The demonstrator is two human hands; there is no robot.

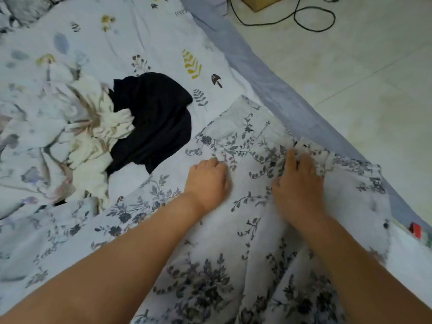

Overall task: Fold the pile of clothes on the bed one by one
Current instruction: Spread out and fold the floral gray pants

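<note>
A white garment with a grey-blue floral print [245,225] lies spread over the near part of the bed. My left hand [208,181] rests on it with its fingers curled into the cloth near the garment's far edge. My right hand [298,181] grips a bunched fold of the same garment by the bed's right side. Further left lie a crumpled black garment [156,118] and a cream and pale-patterned heap of clothes [77,127].
The bed sheet [121,43] is pale with leaf and mushroom prints. Its grey-blue edge [268,90] runs diagonally to the right. Beyond it are the tiled floor [362,78], a black cable [313,19] and a cardboard box [259,2].
</note>
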